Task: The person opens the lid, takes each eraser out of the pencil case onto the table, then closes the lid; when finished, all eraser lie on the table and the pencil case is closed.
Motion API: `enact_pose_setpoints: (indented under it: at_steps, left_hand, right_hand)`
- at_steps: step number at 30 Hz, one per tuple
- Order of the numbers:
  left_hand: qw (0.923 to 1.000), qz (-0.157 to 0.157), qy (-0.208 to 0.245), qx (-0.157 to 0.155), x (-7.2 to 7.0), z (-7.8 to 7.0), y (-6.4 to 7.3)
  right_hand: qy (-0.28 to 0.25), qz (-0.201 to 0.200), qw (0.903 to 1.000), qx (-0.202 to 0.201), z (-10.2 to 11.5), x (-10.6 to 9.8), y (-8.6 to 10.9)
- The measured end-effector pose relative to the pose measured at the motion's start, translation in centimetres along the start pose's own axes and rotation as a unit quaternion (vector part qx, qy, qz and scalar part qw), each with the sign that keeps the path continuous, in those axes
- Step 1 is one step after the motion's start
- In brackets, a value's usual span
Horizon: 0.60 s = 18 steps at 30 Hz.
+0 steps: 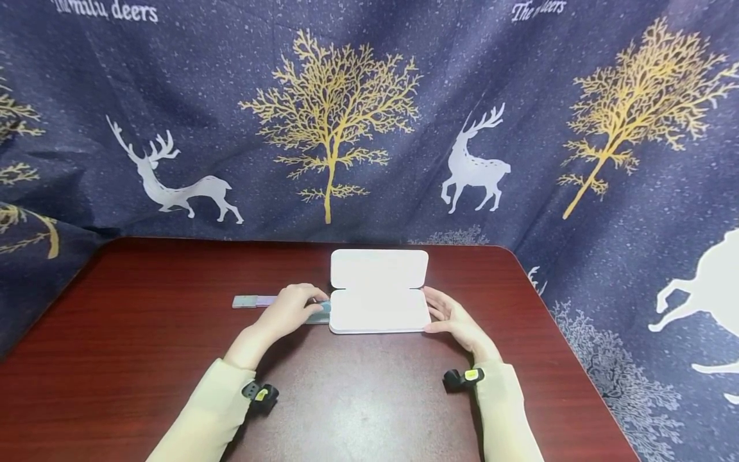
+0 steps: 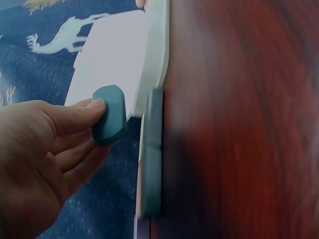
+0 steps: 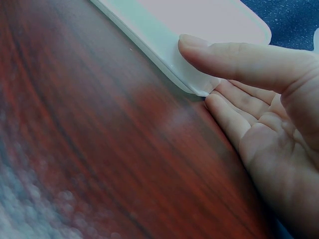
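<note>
An open white pencil case, its lid tilted up at the back, lies on the table. At its left end my left hand pinches a small teal eraser-like block with bevelled corners between thumb and fingers, held off the tabletop beside the case wall. Below that block, long dark teal pieces lie by the case's left end. My right hand holds the right end of the case, thumb at the front corner and fingers along the side. Glare washes out the inside of the case.
A flat strip with pale green and lilac sections lies to the left, partly behind my left hand. The dark red wooden table ends at a dark blue cloth printed with deer and trees.
</note>
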<state>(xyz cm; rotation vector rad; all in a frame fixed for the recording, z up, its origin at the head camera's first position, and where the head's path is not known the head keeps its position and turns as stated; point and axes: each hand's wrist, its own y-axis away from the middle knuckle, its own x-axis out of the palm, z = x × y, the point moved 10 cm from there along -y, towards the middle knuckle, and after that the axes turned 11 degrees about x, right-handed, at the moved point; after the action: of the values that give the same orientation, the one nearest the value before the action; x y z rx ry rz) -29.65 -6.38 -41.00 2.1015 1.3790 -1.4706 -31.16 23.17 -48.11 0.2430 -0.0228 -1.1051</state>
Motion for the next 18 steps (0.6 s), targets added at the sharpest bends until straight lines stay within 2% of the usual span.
enact_pose_setpoints:
  at_steps: [6,10,18]
  left_hand:
    - [0.9995,0.001,0.001,-0.032,-1.4,1.8,1.1]
    - [0.9992,0.001,0.0,-0.039,-2.3,2.8,1.9]
    - [0.9975,0.021,0.002,-0.067,-3.1,4.9,3.7]
  right_hand:
    - [-0.011,0.006,0.9999,-0.006,0.1,0.1,-0.1]
    - [-0.016,0.006,0.9998,-0.009,0.2,0.0,-0.1]
    - [-0.012,0.007,0.9998,-0.011,0.3,0.1,0.0]
